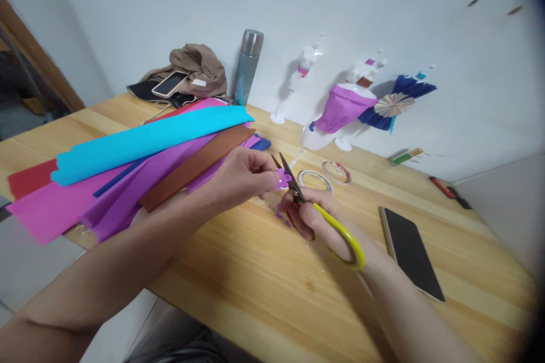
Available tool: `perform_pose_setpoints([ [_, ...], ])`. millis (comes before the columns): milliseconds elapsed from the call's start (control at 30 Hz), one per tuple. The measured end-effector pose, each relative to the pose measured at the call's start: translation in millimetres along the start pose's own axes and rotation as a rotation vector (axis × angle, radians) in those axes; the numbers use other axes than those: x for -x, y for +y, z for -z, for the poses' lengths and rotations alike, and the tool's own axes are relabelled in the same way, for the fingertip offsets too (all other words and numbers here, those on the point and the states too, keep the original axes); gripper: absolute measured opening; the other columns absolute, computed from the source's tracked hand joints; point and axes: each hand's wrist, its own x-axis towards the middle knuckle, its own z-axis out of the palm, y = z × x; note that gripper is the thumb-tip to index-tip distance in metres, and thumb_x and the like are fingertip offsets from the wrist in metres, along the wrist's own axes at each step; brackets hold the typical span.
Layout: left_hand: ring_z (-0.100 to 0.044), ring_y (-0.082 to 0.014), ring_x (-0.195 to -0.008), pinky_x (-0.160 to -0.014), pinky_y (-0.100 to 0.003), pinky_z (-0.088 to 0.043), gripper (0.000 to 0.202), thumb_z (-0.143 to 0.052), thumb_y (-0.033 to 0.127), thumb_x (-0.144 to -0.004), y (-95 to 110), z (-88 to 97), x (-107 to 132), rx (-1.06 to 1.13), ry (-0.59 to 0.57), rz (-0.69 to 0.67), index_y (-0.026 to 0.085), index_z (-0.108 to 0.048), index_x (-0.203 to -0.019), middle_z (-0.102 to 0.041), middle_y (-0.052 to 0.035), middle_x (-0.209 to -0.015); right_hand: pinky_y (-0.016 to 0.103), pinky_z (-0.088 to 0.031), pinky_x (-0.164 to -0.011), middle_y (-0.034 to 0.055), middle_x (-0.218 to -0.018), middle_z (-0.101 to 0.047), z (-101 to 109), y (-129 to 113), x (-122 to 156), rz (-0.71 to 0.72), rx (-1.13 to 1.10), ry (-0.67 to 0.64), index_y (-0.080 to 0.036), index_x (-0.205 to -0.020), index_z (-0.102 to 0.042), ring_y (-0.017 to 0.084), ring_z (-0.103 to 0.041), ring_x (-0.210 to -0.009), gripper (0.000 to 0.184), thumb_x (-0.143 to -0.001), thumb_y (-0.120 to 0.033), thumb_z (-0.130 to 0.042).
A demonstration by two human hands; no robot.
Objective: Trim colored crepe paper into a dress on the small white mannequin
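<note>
Between the fingertips of my left hand (249, 173) is a small purple paper cutout (282, 179) with a notched edge. My right hand (321, 215) grips a pair of scissors (340, 232) with yellow handles and dark blades. The blades are parted and point up and away, right beside the cutout; whether they touch it I cannot tell. Below, on the wooden table (255, 272), lie purple paper scraps (283, 214), partly hidden by my right hand. Two tape rolls (315, 181) lie just beyond the scissors.
Folded coloured paper sheets (149, 142) cover the table's left. Behind them are a brown cloth bag (198, 68), a phone (170, 84) and a thermos (248, 68). Several small mannequins (344, 108), some dressed in paper, stand along the wall. A dark tablet (411, 252) lies at right.
</note>
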Motion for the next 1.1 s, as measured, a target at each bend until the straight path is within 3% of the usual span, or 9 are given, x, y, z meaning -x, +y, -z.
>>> perform_pose_setpoints([
  [200,-0.054,-0.0074,-0.048,-0.047,-0.017,-0.039,0.018,-0.067,0.021,-0.070,3.6,0.0,0.9,0.034,-0.006,0.035,0.017,-0.061,-0.054,-0.062,0.0011,-0.050,0.033,-0.036,-0.054,-0.0045,-0.057,-0.048,0.6,-2.3,-1.7,0.022,0.020,0.010,-0.024,-0.087,-0.061,0.016,-0.044,-0.051,0.063,-0.097,-0.085,-0.052],
  [500,-0.056,-0.0078,-0.049,-0.049,-0.017,-0.042,0.016,-0.066,0.016,-0.070,2.9,-1.3,0.4,0.034,-0.016,0.058,0.016,-0.063,-0.054,-0.062,0.0012,-0.049,0.032,-0.029,-0.045,-0.0023,-0.057,-0.049,-0.1,-3.1,-3.2,-0.020,0.010,0.001,-0.026,-0.083,-0.061,0.016,-0.039,-0.049,0.063,-0.095,-0.087,-0.053],
  [1100,-0.056,-0.0075,-0.049,-0.049,-0.016,-0.042,0.019,-0.067,0.015,-0.073,1.9,-0.8,-0.8,0.042,0.011,0.052,0.016,-0.063,-0.054,-0.062,0.0013,-0.049,0.031,-0.028,-0.043,-0.0027,-0.055,-0.047,-2.5,-5.6,-2.4,-0.066,-0.022,0.058,-0.025,-0.076,-0.061,0.015,-0.036,-0.047,0.068,-0.089,-0.092,-0.056],
])
